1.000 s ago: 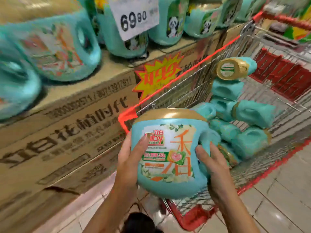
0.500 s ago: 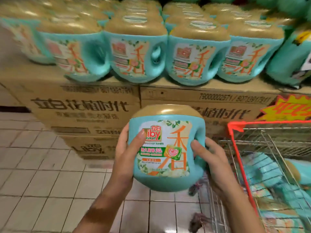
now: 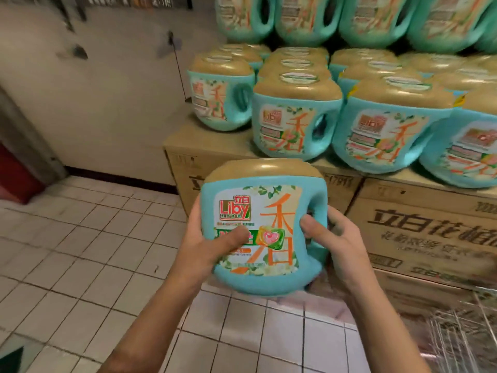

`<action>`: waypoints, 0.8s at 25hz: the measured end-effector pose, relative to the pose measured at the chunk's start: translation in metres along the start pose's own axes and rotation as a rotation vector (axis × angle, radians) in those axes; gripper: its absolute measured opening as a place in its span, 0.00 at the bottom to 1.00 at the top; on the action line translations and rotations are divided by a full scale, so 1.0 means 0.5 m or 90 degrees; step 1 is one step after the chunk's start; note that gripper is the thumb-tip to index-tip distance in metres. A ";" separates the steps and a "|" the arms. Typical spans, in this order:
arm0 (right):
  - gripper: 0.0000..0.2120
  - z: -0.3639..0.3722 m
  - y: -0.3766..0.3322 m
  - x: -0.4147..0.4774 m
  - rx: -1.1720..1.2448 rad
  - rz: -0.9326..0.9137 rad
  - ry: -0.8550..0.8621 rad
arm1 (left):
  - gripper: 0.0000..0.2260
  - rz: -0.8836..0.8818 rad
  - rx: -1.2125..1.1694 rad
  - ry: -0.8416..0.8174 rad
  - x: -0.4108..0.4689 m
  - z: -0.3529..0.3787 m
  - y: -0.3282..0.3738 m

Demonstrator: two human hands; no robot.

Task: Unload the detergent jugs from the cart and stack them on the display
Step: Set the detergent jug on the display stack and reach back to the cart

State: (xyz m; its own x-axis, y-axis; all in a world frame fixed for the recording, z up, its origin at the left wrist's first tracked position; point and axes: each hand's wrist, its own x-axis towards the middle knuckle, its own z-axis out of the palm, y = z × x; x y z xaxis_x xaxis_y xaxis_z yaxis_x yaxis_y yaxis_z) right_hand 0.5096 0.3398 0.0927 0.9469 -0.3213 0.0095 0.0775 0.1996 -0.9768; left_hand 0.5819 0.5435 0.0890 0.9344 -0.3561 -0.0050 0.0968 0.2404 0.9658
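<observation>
I hold a teal detergent jug (image 3: 265,211) with a gold cap upright in front of me, its label facing me. My left hand (image 3: 207,246) grips its left side, thumb across the label. My right hand (image 3: 336,240) grips its right side at the handle, thumb on the front. Just beyond it stands the display (image 3: 177,141) of stacked cardboard boxes. Several matching jugs (image 3: 293,117) stand in rows on the boxes, with more jugs (image 3: 304,17) stacked on a higher tier. A corner of the wire cart (image 3: 462,335) shows at the lower right.
White tiled floor (image 3: 80,251) spreads to the left and below. A beige wall (image 3: 113,90) rises behind the display's left end. A bare strip of box top lies at the display's front left corner, beside the leftmost jug (image 3: 223,95).
The view has swung left, from the cart to the display's left end. Both hands carried the jug along, and the cart has slipped almost out of view at the lower right.
</observation>
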 end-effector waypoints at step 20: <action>0.41 0.291 -0.004 0.408 -0.283 -0.216 0.056 | 0.41 0.209 0.134 0.001 0.459 -0.270 0.128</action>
State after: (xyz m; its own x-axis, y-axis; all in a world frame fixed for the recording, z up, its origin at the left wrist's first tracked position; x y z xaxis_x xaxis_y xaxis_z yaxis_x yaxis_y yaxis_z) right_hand 0.7482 0.4086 0.1278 0.8609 -0.3793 0.3391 0.2158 -0.3314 -0.9185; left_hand 0.8488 0.5991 0.1145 0.9047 -0.2898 0.3124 -0.2794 0.1501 0.9484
